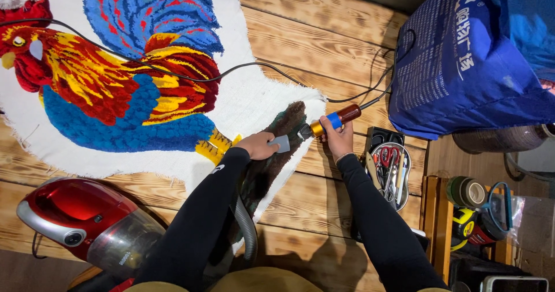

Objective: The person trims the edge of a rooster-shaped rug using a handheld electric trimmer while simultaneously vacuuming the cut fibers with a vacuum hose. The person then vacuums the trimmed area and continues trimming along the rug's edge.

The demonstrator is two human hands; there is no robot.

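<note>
A tufted rug (115, 84) with a red, yellow and blue rooster on white backing lies on the wooden floor. My right hand (338, 137) grips a corded carving tool (332, 120) with a brown, blue and gold body, its head at the rug's dark green patch (283, 136). My left hand (259, 146) holds a grey vacuum nozzle (281, 143) against that same patch, right beside the tool head. A grey hose (247, 228) runs down from the nozzle under my left arm.
A red vacuum cleaner (87, 222) sits at lower left. A black cord (173, 72) crosses the rug. A blue bag (474, 55) stands at upper right. A tray of scissors and tools (390, 168) and a wooden rack with tape rolls (468, 194) lie to the right.
</note>
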